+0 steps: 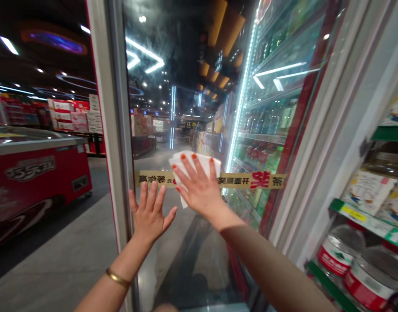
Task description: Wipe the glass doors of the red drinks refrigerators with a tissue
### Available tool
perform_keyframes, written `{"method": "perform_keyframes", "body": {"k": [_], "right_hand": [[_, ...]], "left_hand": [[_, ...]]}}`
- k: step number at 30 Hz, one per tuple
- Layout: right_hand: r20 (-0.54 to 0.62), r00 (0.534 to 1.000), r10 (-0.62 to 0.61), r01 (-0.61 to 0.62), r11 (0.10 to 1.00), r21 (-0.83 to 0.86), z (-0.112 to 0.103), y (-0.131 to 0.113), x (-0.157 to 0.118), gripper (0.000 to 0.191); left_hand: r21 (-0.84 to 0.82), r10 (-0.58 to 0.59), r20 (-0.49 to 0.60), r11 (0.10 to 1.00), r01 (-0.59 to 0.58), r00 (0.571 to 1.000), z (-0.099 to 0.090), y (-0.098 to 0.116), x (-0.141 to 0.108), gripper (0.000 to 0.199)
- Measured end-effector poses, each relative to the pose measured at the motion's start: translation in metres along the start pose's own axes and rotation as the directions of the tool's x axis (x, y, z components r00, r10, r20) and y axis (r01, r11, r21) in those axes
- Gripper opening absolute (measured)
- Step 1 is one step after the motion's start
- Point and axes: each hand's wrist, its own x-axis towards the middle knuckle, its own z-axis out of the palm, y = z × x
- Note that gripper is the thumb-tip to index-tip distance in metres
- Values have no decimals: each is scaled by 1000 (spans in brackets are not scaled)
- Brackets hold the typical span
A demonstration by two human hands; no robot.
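Note:
My right hand (200, 186) presses a folded white cloth (215, 160) flat against a glass door (192, 242), its fingers spread over the cloth. Lower and to the left, my left hand (151, 214) lies against the same glass with its fingers apart and nothing in it; a gold bangle (118, 278) circles that wrist. A beige strip with printed characters (234, 180) runs across the glass behind the hands. Part of the strip is hidden by the cloth and the right hand.
The door's metal frame (109, 108) stands at the left. Beyond it is a red chest freezer (39, 182). Lit drink shelves (266, 138) show through the glass. Large bottles (341, 249) and boxes (369, 193) fill shelves at the right.

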Motion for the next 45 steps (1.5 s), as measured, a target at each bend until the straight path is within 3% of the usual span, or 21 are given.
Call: {"method": "perform_keyframes", "body": {"k": [3, 6, 8, 10, 13, 15, 17, 20, 23, 26, 28, 30, 31, 33, 35, 37, 38, 40, 41, 43, 45], "right_hand": [[15, 978, -207, 207, 978, 0, 1, 0, -34, 68], [-55, 998, -20, 17, 998, -62, -4, 27, -43, 71], [-104, 980, 169, -176, 982, -69, -6, 36, -18, 76], [-115, 968, 223, -229, 973, -40, -3, 27, 19, 77], [-55, 998, -21, 21, 1000, -3, 7, -9, 48, 70], [-1, 971, -237, 237, 971, 18, 9, -22, 38, 66], [28, 956, -293, 292, 956, 24, 6, -15, 19, 65], [-4, 999, -39, 39, 999, -22, -6, 14, 13, 67], [-42, 983, 181, -183, 982, -46, -11, 19, 47, 68], [-3, 1000, 24, -24, 999, -28, 0, -9, 65, 65], [39, 985, -167, 167, 986, -1, 8, -22, 46, 63], [42, 971, -236, 236, 972, 5, 9, -15, 13, 66], [20, 981, -192, 193, 981, -13, 7, -4, -3, 70], [-72, 997, 27, -32, 997, -68, -1, 29, -21, 79], [-177, 941, 288, -306, 948, -89, -9, 58, -13, 85], [-207, 882, 423, -443, 894, -62, -9, 64, 9, 89], [-189, 885, 425, -439, 897, -41, -6, 57, 18, 90], [-116, 949, 294, -295, 955, 8, 3, 30, 23, 91], [-77, 982, 172, -170, 985, 29, 7, 15, 16, 90], [-40, 997, -67, 68, 997, 29, 13, -4, -11, 83], [-63, 989, -133, 131, 991, -35, 11, 1, -42, 76]], "left_hand": [[-18, -2, -7, 1000, 2, 1000, 2, -2, 0, 87], [-25, -9, -2, 1000, 9, 1000, 6, -2, -2, 85], [-29, -19, -10, 999, 18, 1000, 8, -2, -2, 85], [-32, -21, -27, 999, 20, 999, 9, -2, -3, 84], [-39, 2, -60, 999, -4, 998, 8, -4, -3, 81], [-45, 12, -82, 999, -16, 997, 8, -5, -3, 79], [-43, 1, -97, 999, -5, 995, 10, -5, -5, 80], [-32, -17, -75, 999, 14, 997, 14, -5, -9, 81], [-35, -34, -39, 999, 32, 999, 17, -7, -13, 83], [-74, -73, -48, 995, 69, 996, 16, -9, -13, 82], [-97, -97, -55, 991, 91, 994, 14, -10, -12, 81], [-99, -108, -45, 990, 103, 993, 12, -10, -10, 80], [-91, -104, -37, 991, 101, 994, 12, -9, -10, 80], [-59, -90, -17, 994, 88, 996, 13, -7, -9, 79], [-24, -84, -10, 996, 84, 996, 14, -5, -7, 79], [-7, -85, -12, 996, 85, 996, 14, -4, -6, 79], [-4, -84, -15, 996, 84, 996, 14, -4, -6, 78], [2, -79, -10, 997, 79, 997, 12, -4, -6, 77], [8, -80, -5, 997, 80, 997, 12, -4, -5, 78], [19, -83, 8, 996, 82, 997, 10, -3, -5, 78], [26, -75, 30, 997, 74, 997, 9, -3, -4, 78]]}}
